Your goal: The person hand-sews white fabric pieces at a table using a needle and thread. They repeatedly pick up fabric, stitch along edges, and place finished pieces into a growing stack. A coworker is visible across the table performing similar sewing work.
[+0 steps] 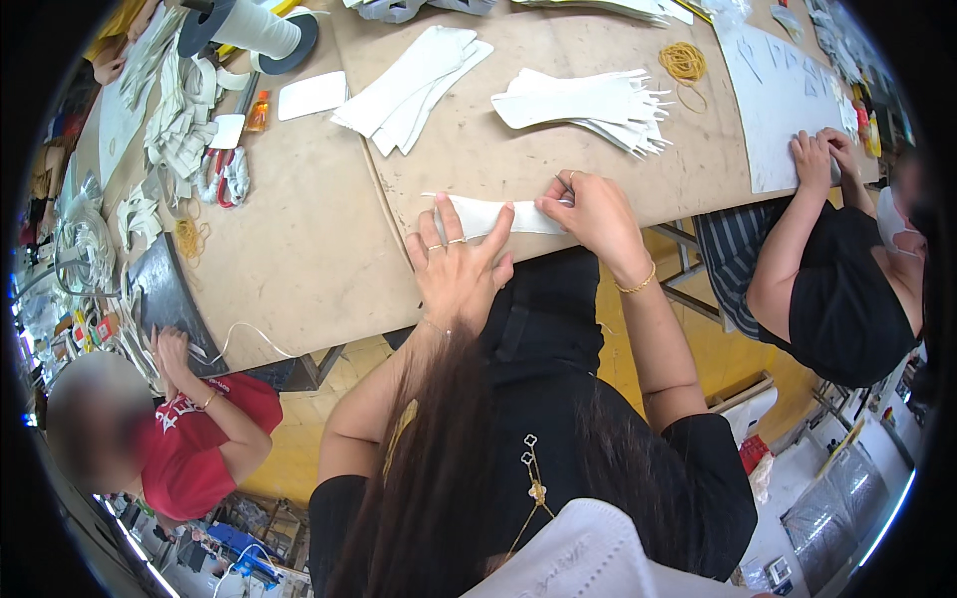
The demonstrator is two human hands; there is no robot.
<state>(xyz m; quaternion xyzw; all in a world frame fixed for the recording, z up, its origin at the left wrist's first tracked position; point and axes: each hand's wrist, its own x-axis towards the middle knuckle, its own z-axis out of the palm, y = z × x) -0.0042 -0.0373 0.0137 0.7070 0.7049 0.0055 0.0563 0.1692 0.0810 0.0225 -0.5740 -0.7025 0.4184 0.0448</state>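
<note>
A narrow white strip of material (pixel 480 215), wider at its left end, lies along the front edge of the table before me. My left hand (pixel 454 274) rests on it with fingers spread, holding it flat. At the strip's right part, my right hand (pixel 598 217) pinches a slim dark pen-like tool (pixel 565 183); its tip is hidden by my fingers, so I cannot tell its exact kind. Beyond my hands lie two fanned stacks of similar white pieces, one stack (pixel 414 88) to the left and another stack (pixel 578 105) to the right.
Yellow rubber bands (pixel 683 63) lie at the far right. At the far left stand a spool of white tape (pixel 254 30) and a small orange bottle (pixel 259 112), near red-handled scissors (pixel 221 177). Co-workers sit at both sides, their hands on the table.
</note>
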